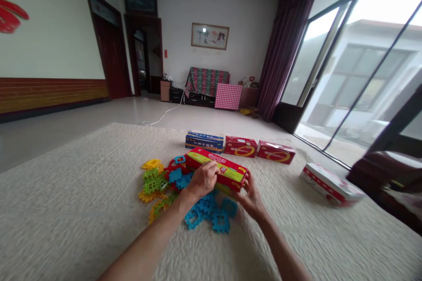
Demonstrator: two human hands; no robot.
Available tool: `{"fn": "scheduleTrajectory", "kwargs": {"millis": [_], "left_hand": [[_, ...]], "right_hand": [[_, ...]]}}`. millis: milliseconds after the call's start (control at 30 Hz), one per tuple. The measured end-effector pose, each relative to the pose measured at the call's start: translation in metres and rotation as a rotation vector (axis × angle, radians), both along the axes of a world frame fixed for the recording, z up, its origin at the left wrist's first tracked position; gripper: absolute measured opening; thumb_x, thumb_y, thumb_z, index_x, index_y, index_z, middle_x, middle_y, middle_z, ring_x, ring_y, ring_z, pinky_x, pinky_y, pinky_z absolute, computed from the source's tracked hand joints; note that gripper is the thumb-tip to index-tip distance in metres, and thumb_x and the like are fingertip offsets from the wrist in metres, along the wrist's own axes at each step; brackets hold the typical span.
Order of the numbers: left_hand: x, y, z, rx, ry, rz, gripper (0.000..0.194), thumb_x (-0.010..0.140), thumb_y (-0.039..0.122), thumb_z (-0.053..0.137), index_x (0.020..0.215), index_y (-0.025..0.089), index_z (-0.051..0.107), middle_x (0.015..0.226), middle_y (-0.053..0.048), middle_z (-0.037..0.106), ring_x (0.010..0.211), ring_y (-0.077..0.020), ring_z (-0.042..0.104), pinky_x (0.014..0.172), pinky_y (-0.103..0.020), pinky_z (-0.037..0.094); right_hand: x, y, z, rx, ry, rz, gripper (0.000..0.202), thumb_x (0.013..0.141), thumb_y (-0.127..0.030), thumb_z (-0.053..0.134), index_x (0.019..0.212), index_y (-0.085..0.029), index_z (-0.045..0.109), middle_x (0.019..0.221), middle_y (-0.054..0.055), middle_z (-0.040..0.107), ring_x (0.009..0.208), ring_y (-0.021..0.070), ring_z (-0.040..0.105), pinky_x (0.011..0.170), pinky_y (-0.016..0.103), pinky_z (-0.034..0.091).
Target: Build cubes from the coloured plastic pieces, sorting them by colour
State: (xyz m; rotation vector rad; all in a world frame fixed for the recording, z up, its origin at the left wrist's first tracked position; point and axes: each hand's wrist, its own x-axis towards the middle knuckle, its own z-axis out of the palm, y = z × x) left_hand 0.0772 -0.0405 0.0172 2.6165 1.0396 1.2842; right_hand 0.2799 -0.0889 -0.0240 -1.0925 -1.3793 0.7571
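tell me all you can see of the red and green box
The box is long, glossy red with lime panels and pale lettering, apparently cardboard. It slants over the plastic pieces, its right end nearest. The left hand curls against its near side; the right hand holds its right end. Whether it is open is unclear.
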Motion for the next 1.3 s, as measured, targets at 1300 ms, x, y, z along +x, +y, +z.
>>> {"fn": "scheduleTrajectory", "kwargs": {"millis": [1300], "left_hand": [[-0.003,0.024,0.019,-0.431,0.293,0.069,0.083,0.064,0.030,0.071,0.142,0.021,0.041,0.157,-0.013,0.019,0.144,-0.0307,0.020,0.116,-0.043,0.024]], "right_hand": [[0.049,-0.032,0.091,-0.179,-1.062,-0.143,0.071,0.061,-0.014,0.064,0.130,-0.018,0.047,0.127,0.013,0.049,0.117,0.0266,0.045,0.095,0.035,0.044]]}}
